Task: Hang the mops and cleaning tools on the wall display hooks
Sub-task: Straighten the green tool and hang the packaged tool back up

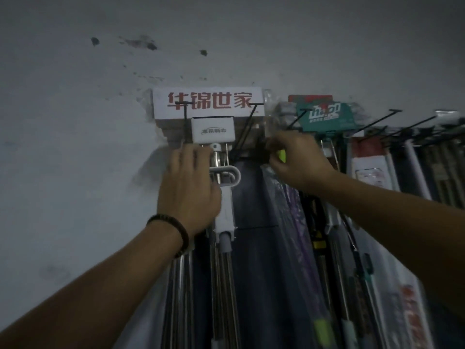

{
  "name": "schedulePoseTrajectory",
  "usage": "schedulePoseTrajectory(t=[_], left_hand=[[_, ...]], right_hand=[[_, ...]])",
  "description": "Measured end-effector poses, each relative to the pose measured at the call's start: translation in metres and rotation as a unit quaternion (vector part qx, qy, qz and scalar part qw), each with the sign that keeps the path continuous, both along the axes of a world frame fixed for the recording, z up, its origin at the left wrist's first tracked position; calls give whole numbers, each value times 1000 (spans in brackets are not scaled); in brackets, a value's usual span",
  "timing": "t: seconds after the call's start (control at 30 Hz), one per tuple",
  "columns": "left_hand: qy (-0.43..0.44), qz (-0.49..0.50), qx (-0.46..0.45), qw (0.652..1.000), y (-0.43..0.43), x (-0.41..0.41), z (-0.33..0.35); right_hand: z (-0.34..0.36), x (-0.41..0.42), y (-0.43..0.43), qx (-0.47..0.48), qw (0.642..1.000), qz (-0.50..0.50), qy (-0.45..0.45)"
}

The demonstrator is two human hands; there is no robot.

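Currently, the left hand point(188, 182) is gripping the mop point(224, 212) just below its head. The thumb is lying on the front of the white sleeve, and the fingers are reaching up along the left side of the chrome shaft. The mop is hanging upright against the wall point(75, 147), and its steel tubes are running down past the left wrist and out of the bottom of the view. Its white loop lever point(227, 175) is projecting to the right of the hand's knuckles. Its label card point(208, 103), printed in red characters, is sitting above the fingertips. A black wire hook point(185, 122) is crossing the card's left side, and a second hook point(247, 124) is slanting down past its right side.

The right hand point(297, 159) is working near the left hand, on the right side of the second hook. Its fingers are curling tightly and pinching a small yellow-green piece point(282, 155). What this piece belongs to cannot be told. A blurred black part point(261, 149) is showing just left of the fingertips.

A teal package point(324, 117) is hanging above and to the right of the right hand.
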State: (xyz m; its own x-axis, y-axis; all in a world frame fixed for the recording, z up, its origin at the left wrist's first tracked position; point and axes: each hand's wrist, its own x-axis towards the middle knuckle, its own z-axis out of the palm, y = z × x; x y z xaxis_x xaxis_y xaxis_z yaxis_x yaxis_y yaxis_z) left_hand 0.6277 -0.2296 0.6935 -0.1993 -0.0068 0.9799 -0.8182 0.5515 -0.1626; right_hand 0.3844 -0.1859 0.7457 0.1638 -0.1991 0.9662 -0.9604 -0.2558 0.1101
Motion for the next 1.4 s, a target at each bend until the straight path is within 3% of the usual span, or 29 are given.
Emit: schedulePoseTrajectory(t=[0.1, 0.2, 0.33, 0.5, 0.7, 0.93, 1.1, 1.23, 1.4], left_hand=[[-64, -67, 0, 996, 9, -31, -43], [-79, -89, 106, 987, 16, -66, -92], [-148, -69, 227, 960, 7, -112, -147], [-138, -70, 304, 940, -26, -164, -171], [-200, -41, 352, 913, -64, -237, -207], [-187, -53, 360, 912, -117, -267, -235], [-85, -115, 345, 928, -114, -279, -242], [108, -243, 319, 910, -107, -294, -248], [257, -243, 313, 882, -106, -307, -251]], right_hand=[[-27, -30, 1, 50, 996, -37, -56], [-44, -56, -6, 101, 988, -64, -95], [-61, -75, -32, 122, 988, -44, -89], [-83, -90, -68, 169, 983, -17, -70], [-105, -129, -116, 175, 979, 65, -78], [-114, -142, -139, 183, 972, 122, -78], [-119, -143, -147, 187, 971, 115, -94], [-124, -147, -155, 184, 962, 165, -113], [-132, -146, -162, 199, 952, 197, -120]])
